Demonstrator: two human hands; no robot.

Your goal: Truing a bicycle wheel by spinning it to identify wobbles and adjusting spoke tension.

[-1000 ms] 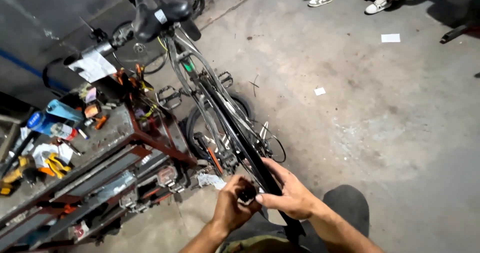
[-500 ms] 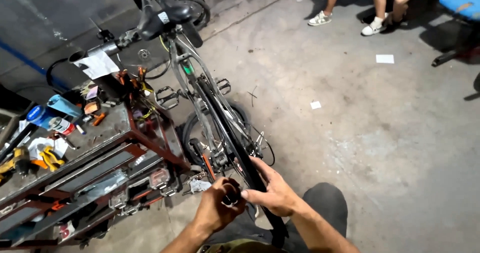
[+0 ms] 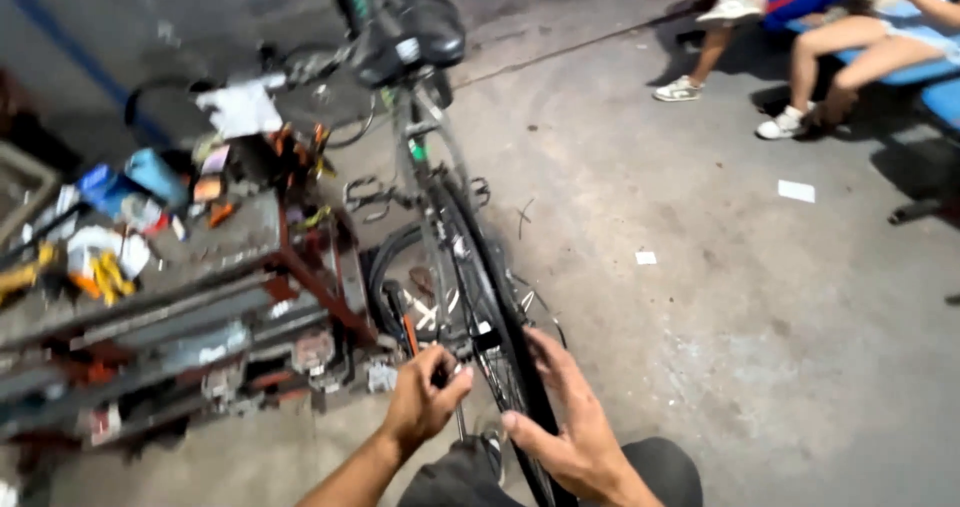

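Observation:
A dark bicycle stands in front of me, its black saddle [image 3: 415, 32] at the top and its rear wheel's black tyre [image 3: 490, 267] running down toward me. My right hand [image 3: 565, 422] rests against the tyre near the bottom, fingers spread along the rubber. My left hand [image 3: 425, 397] is curled at the wheel's hub area beside the frame, pinching a small part there; what it pinches is too blurred to tell. My knees in dark trousers [image 3: 655, 467] show below.
A cluttered metal workbench [image 3: 190, 267] with tools, boxes and rags fills the left. A loose tyre [image 3: 385, 277] lies on the concrete floor beside the bike. People sit on a blue bench [image 3: 930, 77] at the top right, feet on the floor. Paper scraps lie around.
The view has shifted so the bike sits more central and the seated people show more. My right hand slid along the tyre and opened flatter; my left hand stays at the hub.

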